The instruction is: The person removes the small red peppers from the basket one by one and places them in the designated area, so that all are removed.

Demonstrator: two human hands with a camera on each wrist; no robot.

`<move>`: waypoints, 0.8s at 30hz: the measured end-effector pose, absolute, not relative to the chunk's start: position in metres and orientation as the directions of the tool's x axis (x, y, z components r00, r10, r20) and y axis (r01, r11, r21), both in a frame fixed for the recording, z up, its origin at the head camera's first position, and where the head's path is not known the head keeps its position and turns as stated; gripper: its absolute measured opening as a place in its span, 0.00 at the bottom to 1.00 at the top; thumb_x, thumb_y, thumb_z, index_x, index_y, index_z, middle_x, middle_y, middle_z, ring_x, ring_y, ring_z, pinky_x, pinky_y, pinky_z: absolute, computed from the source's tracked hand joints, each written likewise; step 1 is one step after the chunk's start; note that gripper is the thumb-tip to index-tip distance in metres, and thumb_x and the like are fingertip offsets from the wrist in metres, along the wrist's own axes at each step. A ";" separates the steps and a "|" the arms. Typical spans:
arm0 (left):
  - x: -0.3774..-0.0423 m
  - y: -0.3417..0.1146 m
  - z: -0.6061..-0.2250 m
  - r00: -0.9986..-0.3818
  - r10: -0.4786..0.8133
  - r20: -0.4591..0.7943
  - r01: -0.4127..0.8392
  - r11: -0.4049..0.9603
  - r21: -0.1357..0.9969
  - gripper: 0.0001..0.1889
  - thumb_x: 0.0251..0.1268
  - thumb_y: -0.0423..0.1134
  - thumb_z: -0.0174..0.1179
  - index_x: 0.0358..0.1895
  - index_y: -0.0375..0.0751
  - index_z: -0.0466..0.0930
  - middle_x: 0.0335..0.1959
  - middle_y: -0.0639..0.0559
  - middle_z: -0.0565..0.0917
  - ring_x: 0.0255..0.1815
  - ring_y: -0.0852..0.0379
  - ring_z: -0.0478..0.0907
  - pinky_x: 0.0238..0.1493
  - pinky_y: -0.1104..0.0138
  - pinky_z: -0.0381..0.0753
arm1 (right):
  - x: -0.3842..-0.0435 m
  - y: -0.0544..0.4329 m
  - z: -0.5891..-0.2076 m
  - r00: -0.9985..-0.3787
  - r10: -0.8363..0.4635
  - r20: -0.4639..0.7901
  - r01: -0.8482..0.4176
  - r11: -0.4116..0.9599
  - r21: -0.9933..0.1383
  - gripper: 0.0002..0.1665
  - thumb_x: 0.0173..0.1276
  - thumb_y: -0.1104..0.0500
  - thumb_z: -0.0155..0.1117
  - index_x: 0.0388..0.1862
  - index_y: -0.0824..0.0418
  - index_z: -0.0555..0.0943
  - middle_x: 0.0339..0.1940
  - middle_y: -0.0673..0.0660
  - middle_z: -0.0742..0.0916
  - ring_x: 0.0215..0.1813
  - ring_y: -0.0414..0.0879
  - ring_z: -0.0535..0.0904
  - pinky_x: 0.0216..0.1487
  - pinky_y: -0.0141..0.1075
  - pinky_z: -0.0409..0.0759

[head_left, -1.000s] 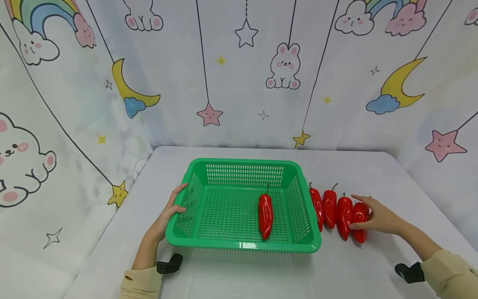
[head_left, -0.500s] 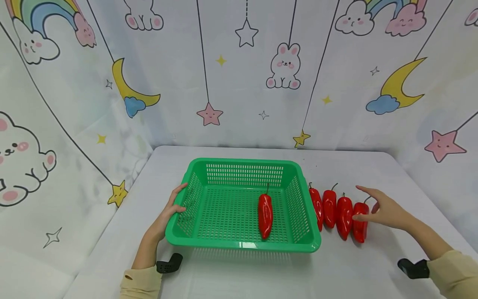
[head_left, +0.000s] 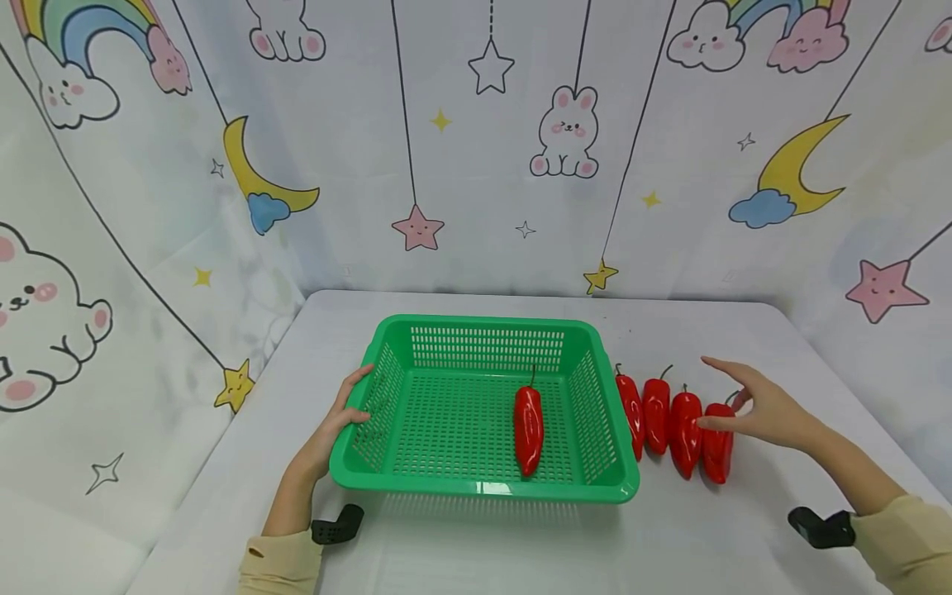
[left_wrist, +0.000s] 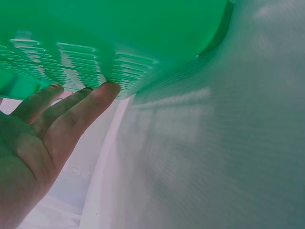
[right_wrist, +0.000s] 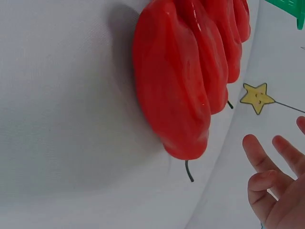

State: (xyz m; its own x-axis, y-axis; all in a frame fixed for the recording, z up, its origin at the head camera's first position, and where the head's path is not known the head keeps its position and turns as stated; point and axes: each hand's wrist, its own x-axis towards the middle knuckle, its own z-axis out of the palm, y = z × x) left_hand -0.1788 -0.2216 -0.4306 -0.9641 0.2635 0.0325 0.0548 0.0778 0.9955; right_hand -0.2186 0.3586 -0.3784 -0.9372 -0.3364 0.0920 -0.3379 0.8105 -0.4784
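Observation:
My left hand (head_left: 330,430) grips the left rim of a green plastic basket (head_left: 483,487), its thumb over the edge. In the left wrist view, the fingers (left_wrist: 78,112) lie against the slotted outer wall. One shiny red chili pepper (head_left: 529,431) with a thin dark stem lies inside, right of centre. Several more lie side by side to the right of the basket. Above the rightmost red pepper (head_left: 717,454) hovers my right hand (head_left: 773,413), thumb and index finger spread, holding nothing. The right wrist view shows that pepper (right_wrist: 171,86) apart from the fingers.
A white-covered table (head_left: 491,545) bears everything. Behind it hangs a white cloth backdrop (head_left: 476,165) printed with rabbits, moons and stars. Black wrist devices (head_left: 338,525) are worn on both forearms. The leftmost loose pepper (head_left: 630,409) lies close by the basket's right wall.
My right hand has lifted away from the rightmost pepper, first to the right, then slightly up and left. The left hand, the basket and the peppers look unmoved.

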 end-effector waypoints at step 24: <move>-0.179 -0.222 -0.431 -0.964 0.264 0.036 0.060 0.084 0.995 0.37 0.57 0.35 0.40 0.72 0.52 0.39 0.72 0.43 0.36 0.68 0.40 0.43 0.54 0.52 0.57 | -0.221 0.311 -0.340 -0.938 -0.325 0.122 -0.343 0.811 -0.474 0.53 0.46 0.47 0.71 0.69 0.60 0.58 0.59 0.67 0.68 0.37 0.52 0.75 0.23 0.33 0.75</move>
State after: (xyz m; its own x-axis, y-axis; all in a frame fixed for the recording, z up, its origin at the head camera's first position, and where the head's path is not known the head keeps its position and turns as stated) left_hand -0.1786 -0.2222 -0.4312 -0.9639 0.2639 0.0358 0.0599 0.0836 0.9947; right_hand -0.2211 0.3114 -0.3400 -0.9378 -0.3251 0.1217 -0.3427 0.8111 -0.4740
